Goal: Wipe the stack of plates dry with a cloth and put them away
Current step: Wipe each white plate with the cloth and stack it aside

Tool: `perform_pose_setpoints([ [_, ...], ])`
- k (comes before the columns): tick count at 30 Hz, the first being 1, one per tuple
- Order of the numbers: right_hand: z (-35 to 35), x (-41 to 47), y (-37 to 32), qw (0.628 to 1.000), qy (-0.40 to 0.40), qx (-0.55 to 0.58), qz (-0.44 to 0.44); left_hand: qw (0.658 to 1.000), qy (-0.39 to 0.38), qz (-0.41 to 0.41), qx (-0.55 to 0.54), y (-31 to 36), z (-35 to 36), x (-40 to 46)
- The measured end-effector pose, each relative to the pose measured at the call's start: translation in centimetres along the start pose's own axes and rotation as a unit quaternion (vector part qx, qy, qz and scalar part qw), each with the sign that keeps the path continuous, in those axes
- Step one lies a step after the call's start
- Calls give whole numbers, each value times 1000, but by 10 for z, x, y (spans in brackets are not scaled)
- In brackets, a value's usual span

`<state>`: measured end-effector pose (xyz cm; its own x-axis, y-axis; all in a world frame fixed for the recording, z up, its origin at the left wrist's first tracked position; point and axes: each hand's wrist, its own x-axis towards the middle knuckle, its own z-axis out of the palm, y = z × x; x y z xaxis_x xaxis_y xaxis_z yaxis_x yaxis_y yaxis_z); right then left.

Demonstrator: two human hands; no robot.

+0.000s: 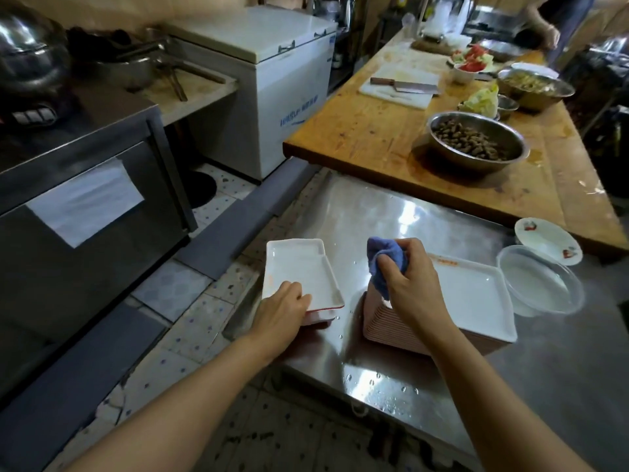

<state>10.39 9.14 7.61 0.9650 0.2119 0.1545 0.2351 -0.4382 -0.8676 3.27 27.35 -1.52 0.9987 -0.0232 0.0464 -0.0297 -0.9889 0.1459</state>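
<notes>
A tall stack of white rectangular plates (476,294) with pinkish undersides stands on the wet steel table (374,212). My right hand (408,281) grips a bunched blue cloth (386,258) over the stack's left end. At the table's left edge lies a small pile of the same white plates (299,274), the top one skewed. My left hand (282,310) holds that top plate at its near edge, fingers lying on its surface.
A clear plastic container (541,284) and a patterned bowl (548,240) sit right of the stack. Behind is a wooden table (357,131) with metal bowls of food (476,141) and a cleaver (405,85). Another person (551,32) stands at far right. A steel cabinet (85,199) is left.
</notes>
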Motion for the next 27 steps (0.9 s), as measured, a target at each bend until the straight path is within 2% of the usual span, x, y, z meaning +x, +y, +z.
perform_pose_setpoints([
  [2,-3,0,2,1000,9,2,-3,1000,13,-14,-17,6,9,-1],
  [4,-7,0,5,1000,13,3,-3,999,-12,-33,-33,9,19,0],
  [8,-14,-1,9,1000,23,9,1,996,-71,-41,38,7,35,7],
  [13,-23,-2,18,999,34,4,12,994,-91,-45,44,-2,46,14],
  [21,-28,-5,31,998,51,26,28,996,-82,-41,-18,-8,61,18],
  [27,-37,-6,36,997,53,43,42,988,-132,-79,-23,-10,63,26],
])
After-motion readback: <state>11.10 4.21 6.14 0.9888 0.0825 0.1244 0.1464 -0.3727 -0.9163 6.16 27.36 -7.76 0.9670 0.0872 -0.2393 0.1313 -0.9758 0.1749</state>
